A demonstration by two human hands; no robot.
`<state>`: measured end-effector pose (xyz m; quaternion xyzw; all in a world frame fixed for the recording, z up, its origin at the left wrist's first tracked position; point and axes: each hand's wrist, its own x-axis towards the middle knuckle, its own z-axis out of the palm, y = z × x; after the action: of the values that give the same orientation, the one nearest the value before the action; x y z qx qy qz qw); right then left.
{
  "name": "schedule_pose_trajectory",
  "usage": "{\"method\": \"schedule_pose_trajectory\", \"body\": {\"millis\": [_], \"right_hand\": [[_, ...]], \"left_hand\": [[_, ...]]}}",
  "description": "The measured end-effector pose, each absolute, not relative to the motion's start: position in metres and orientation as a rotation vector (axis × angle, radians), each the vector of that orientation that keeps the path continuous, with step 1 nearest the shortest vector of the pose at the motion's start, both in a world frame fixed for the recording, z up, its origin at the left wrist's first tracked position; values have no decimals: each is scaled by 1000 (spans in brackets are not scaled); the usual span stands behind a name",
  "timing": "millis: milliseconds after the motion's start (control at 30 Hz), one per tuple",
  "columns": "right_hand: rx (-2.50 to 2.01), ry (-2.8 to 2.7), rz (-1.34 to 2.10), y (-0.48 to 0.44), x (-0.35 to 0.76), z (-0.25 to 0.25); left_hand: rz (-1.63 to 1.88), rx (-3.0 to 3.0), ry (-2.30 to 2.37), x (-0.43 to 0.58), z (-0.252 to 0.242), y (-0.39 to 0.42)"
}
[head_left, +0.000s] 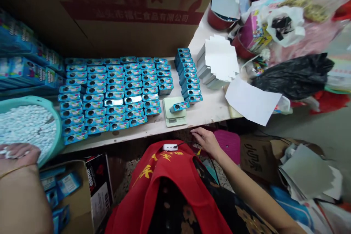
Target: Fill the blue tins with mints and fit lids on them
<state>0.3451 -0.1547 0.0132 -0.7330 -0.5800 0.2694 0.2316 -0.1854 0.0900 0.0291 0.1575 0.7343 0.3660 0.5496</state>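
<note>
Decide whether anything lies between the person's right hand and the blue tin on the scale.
Nothing visible does. The right hand rests at the front edge of the table, just in front of the scale. The blue tin lies on top of the scale, with only bare plate between.

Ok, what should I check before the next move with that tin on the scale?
1. Tin lies on the scale: ok.
2. Scale reading legible: cannot tell, too small.
3. Left hand on the pellets in the basin: ok.
4. Right hand apart from the scale, at the table edge: ok.
5. Right hand empty: cannot tell; a cable runs by its fingers.
6. Tin rows packed, none toppled: ok.
</note>
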Motion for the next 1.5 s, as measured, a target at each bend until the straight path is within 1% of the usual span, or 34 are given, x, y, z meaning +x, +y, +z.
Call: {"method": "schedule_pose_trajectory", "body": {"millis": [33,67,133,200,267,367,467,533,667,800,967,1067,1133,1200,1333,1500], "right_hand": [[-1980,-1607,745,-148,342,14],[-1933,-1625,759,-140,339,16],[-1811,-1684,815,-122,329,21],[-1666,-1751,868,-104,318,27],[-1546,-1785,879,-88,307,33],[-1392,-1844,872,-71,296,42],[-1296,-2075,826,-64,291,44],[-1319,-2271,757,-64,292,40],[-1390,-2536,658,-71,301,24],[-1287,-2612,649,-82,309,9],[-1289,-2470,743,-87,309,3],[-1219,-2427,863,-85,312,2],[-1225,-2310,962,-80,321,1],[-1315,-2116,986,-73,335,1],[-1534,-1898,804,-51,367,3],[-1649,-2066,660,-24,376,1]], "left_hand": [[1053,350,1501,-169,34,83],[1111,249,1331,-149,38,73],[1117,61,1060,-97,40,48],[1076,-91,895,-35,36,19],[944,-231,909,26,25,-5],[958,-309,914,99,8,-23],[924,-310,855,145,1,-32],[891,-310,841,165,0,-38],[845,-329,864,188,-3,-53],[806,-389,918,194,-8,-67],[791,-387,959,191,-10,-71],[774,-376,973,190,-11,-71],[786,-352,980,190,-13,-70],[816,-329,985,189,-15,-69],[835,-334,980,187,-15,-67],[849,-354,980,182,-14,-66]]}}
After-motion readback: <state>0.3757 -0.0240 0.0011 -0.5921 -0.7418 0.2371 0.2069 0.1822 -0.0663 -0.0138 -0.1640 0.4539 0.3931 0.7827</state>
